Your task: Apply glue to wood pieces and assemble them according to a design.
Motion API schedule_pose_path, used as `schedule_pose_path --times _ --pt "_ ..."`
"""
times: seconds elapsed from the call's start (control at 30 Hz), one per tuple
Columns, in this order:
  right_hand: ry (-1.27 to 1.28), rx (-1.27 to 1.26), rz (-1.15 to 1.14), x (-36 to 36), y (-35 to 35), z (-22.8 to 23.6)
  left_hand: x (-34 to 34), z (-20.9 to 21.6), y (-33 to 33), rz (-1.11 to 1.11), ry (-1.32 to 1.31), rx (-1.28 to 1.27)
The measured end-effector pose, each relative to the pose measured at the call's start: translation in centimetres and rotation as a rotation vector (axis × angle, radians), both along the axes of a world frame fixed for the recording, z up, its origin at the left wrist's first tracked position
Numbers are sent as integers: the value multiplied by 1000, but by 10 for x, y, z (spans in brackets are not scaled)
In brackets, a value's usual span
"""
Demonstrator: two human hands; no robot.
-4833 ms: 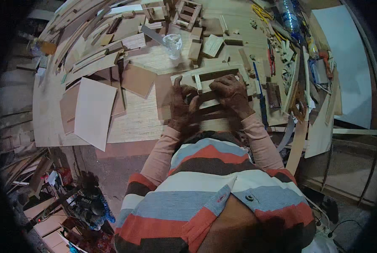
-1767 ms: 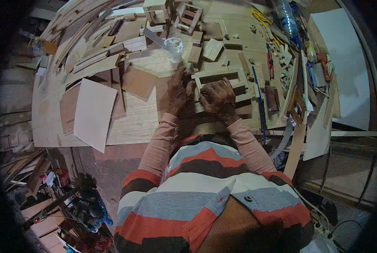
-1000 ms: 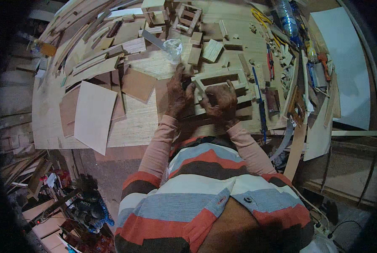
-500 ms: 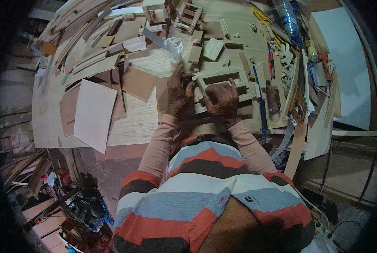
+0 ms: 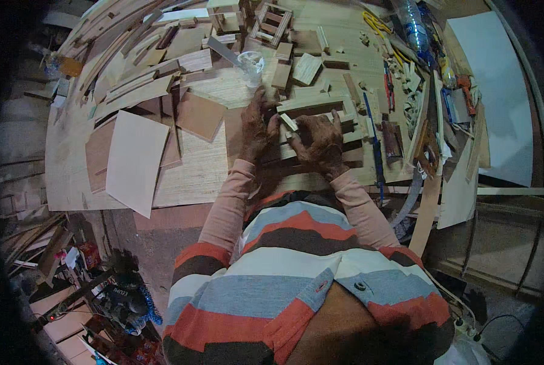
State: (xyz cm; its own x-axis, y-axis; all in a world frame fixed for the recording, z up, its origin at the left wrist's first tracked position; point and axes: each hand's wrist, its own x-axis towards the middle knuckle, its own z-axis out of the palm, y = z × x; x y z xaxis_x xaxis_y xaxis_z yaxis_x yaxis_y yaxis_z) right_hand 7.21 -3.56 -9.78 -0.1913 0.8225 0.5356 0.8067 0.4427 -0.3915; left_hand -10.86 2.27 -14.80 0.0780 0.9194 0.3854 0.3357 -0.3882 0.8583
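Left hand half-curled at left end of wooden frame, grip can't be told. Right hand bent over frame's near side, fingers curled, hold hidden. Short pale piece slanting between them. Blue tool crowds right; plastic cup just beyond left hand. Leftward, open tabletop runs to pale panel, overhanging front edge.

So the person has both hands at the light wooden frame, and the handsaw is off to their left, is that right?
Not quite: the head view shows the handsaw off to the person's right. The left hand and right hand are indeed at the light wooden frame.
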Motion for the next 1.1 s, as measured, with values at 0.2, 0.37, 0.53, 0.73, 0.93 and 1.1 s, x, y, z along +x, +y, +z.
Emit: schedule_pose_path --times 0.2,0.37,0.53,0.73,0.93,1.1 --pt "146 57 -44 8 -7 1 -5 15 -8 -86 -54 -142" --pt "638 -77 -273 39 -27 3 -27 29 -18 -198 129 -52" --pt "748 -129 -508 100 -34 -10 -53 42 -24 -285 553 43" --pt "400 -299 -331 143 -35 -32 -49 56 -22 -267 693 100" --pt "520 -606 -300 134 -37 -15 -54 40 -21 -321 598 -24" --pt "592 -698 -160 133 -38 6 -51 25 -22 -236 536 7"
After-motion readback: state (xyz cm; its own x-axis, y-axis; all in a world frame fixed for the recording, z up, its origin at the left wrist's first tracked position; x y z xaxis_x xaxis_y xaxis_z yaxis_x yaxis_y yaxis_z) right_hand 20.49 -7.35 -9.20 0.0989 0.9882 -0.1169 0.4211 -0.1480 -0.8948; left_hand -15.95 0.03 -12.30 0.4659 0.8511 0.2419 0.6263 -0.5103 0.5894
